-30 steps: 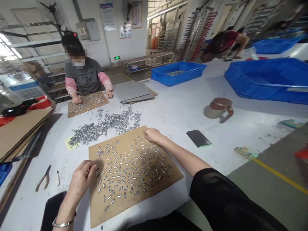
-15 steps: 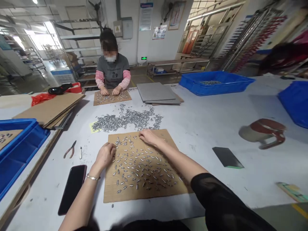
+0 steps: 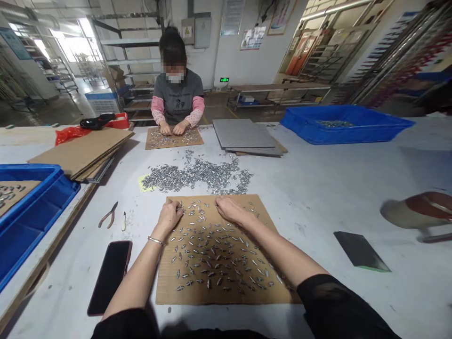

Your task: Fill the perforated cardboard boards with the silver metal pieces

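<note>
Fingers (image 3: 179,212) of the left hand (image 3: 168,217) have shifted forward and inward since half a second ago, onto the cardboard sheet's (image 3: 163,291) far left part; those of the right hand (image 3: 229,209) stay near its far edge. Both sets are narrow; I cannot tell whether they pinch anything. Metal pieces (image 3: 209,284) spread nearer than the fingertips, a heap (image 3: 208,174) beyond them.

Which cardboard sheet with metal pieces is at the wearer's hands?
The near sheet, closest to the camera; the far sheet is at another person's hands, and the third lies inside the left blue bin.
</note>
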`<state>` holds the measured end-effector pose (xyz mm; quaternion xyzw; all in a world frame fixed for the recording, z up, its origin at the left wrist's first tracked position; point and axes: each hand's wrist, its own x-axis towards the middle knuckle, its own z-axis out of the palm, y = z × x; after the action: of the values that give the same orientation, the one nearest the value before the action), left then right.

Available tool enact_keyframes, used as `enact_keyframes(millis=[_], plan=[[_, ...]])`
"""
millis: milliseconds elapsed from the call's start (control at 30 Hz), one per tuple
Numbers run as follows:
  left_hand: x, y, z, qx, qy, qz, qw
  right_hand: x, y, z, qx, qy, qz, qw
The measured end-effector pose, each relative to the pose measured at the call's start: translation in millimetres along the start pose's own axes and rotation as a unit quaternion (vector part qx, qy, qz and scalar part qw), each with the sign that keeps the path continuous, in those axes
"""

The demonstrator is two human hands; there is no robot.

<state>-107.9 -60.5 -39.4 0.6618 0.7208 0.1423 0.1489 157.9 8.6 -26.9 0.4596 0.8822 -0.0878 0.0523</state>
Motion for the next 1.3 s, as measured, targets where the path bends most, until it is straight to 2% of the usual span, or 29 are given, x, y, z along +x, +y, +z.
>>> enact_keyframes(millis=[233,333,500,567,667,833,900,1067,1133,1200,1300], plan=[[6.7,11.6,5.7,0.025,-0.01,-0.046,0.999,-3.9,5.0,-1.7,0.033,0.004,-0.004,0.999],[7.1,11.8,3.0,0.032,-0.012,-0.049,0.998,-4.6,2.9,-3.9,0.032,0.007,-0.011,0.999],[1.1,14.5,0.2,0.042,-0.008,-0.037,0.998,-14.1,-2.7,-7.3,0.053,-0.026,-0.013,0.998],[-2.1,16.7,0.2,0.045,-0.004,-0.031,0.999,-17.8,-8.1,-10.3,0.061,-0.012,0.005,0.998],[-4.9,18.3,0.6,0.047,-0.003,-0.02,0.999,-20.1,-25.6,-15.3,0.075,0.004,-0.009,0.997],[-3.5,15.3,0.6,0.046,-0.006,-0.007,0.999,-16.5,-60.7,-17.2,0.042,-0.028,0.01,0.999],[-2.0,13.7,0.7,0.049,-0.008,-0.004,0.999,-15.8,-64.1,-17.7,0.04,-0.037,0.015,0.998],[3.3,13.2,2.0,0.065,-0.02,-0.009,0.998,-18.9,-54.2,-22.8,0.012,-0.062,0.04,0.997],[4.8,13.9,2.7,0.071,-0.025,-0.007,0.997,-19.6,-55.6,-23.8,0.011,-0.042,0.026,0.999],[5.0,14.5,2.8,0.075,-0.028,0.0,0.997,-19.0,-63.3,-22.7,0.016,-0.019,-0.018,1.0],[3.8,13.7,2.0,0.081,-0.028,0.01,0.996,-16.6,-79.8,-17.9,0.007,-0.022,-0.065,0.998]])
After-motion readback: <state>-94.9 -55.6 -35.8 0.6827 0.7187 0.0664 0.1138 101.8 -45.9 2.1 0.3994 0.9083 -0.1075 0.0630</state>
